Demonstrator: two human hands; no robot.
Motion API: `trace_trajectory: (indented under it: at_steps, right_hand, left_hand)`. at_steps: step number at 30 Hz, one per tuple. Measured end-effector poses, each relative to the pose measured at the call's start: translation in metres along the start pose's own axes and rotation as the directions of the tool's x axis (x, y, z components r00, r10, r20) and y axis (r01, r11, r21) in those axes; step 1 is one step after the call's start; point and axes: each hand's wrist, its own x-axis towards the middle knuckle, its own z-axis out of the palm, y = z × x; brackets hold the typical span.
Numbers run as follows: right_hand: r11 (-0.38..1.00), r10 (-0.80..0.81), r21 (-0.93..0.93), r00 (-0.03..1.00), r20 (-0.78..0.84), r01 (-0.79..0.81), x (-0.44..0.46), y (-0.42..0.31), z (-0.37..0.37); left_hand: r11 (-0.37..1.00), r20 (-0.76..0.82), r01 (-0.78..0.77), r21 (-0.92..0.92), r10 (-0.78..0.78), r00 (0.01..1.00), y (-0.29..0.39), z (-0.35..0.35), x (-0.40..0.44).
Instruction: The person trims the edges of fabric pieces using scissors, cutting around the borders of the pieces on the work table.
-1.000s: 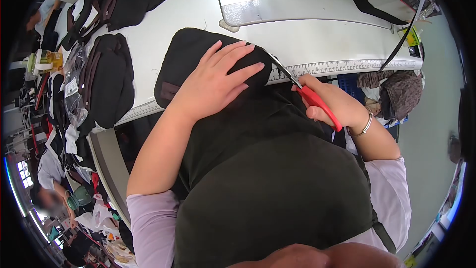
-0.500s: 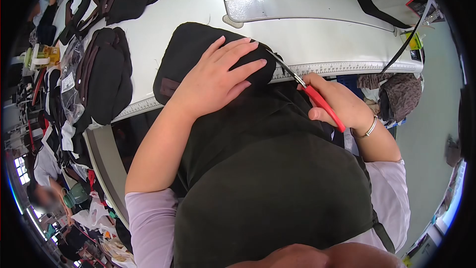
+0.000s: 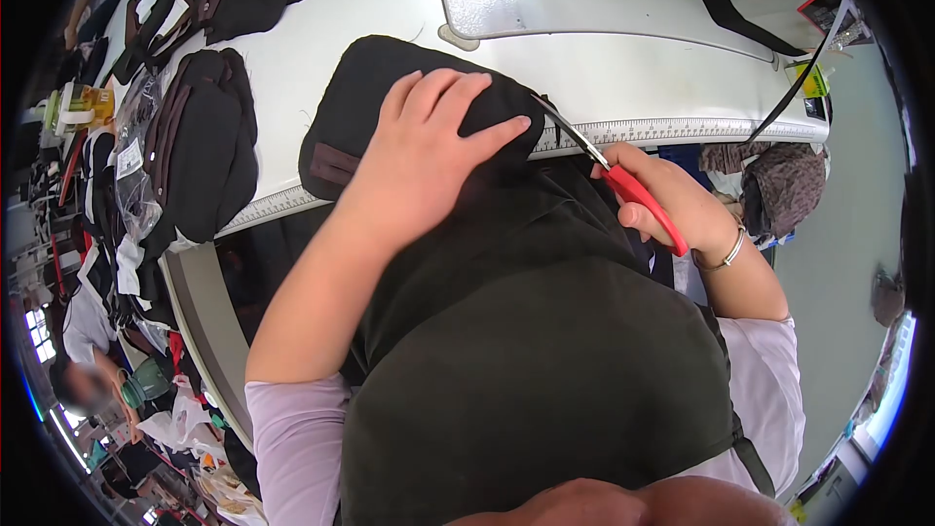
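A black fabric piece, looking like a sewn pouch or bag panel with a dark brown patch at its lower left, lies on the white sewing table. My left hand rests on top of it, fingers spread with the thumb toward the right edge. In my right hand is a pair of scissors with red handles. Their blades point up and left, the tips at the right edge of the black fabric. Whether the tips touch the fabric I cannot tell.
A sewing machine bed lies beyond the fabric. A printed ruler runs along the table's front edge. Black pieces with brown trim are stacked at left. A black strap lies at upper right. Another person is at far left.
My left hand has shifted slightly left on the fabric, its fingers more bent. The right hand and scissors have moved a little right and down.
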Motion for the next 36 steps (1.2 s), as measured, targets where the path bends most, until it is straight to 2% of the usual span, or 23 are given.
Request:
trace_trajectory:
  at_steps: [2,4,6,12,19,21,25,30,34,36]
  right_hand:
    - [1.0,-0.001,-0.007,0.999,0.032,0.002,-0.002,0.001,-0.003]
    - [1.0,-0.008,-0.018,0.998,0.066,0.009,-0.003,0.003,-0.006]
    - [0.99,-0.098,-0.1,0.993,0.061,0.103,-0.002,0.01,-0.006]
    - [0.988,-0.1,-0.112,0.992,0.074,0.108,0.003,0.003,-0.004]
    - [0.975,-0.145,-0.17,0.989,-0.004,0.142,0.005,0.008,0.002]
    - [0.997,-0.023,-0.075,0.999,0.048,0.026,0.002,-0.002,0.0]
    - [1.0,0.027,-0.007,0.998,0.057,-0.027,-0.003,-0.001,0.001]
    - [0.987,-0.136,-0.079,0.99,0.038,0.138,-0.001,0.011,0.005]
    - [0.987,-0.108,-0.113,0.992,0.071,0.115,0.004,0.006,0.006]
    - [0.981,-0.14,-0.134,0.99,0.017,0.141,0.005,0.008,0.01]
  left_hand:
    - [0.975,0.002,0.186,0.12,-0.188,0.982,0.023,0.002,-0.003]
    - [0.969,-0.029,0.237,0.064,-0.236,0.971,0.028,0.016,-0.006]
    - [0.972,-0.065,0.234,-0.006,-0.234,0.97,0.026,0.019,-0.006]
    - [0.992,-0.055,0.111,-0.065,-0.115,0.992,0.011,0.018,-0.007]
    - [0.991,-0.055,0.111,-0.08,-0.116,0.992,0.009,0.018,-0.006]
    - [0.992,-0.055,0.103,-0.068,-0.107,0.993,0.009,0.018,-0.006]
    - [0.994,-0.058,0.09,-0.057,-0.093,0.994,0.006,0.018,-0.006]
    - [0.996,-0.029,0.043,-0.075,-0.045,0.999,0.004,0.014,-0.006]
    - [0.996,-0.023,0.037,-0.075,-0.039,0.999,0.004,0.014,-0.006]
    - [0.996,-0.025,0.042,-0.082,-0.044,0.999,0.003,0.014,-0.006]
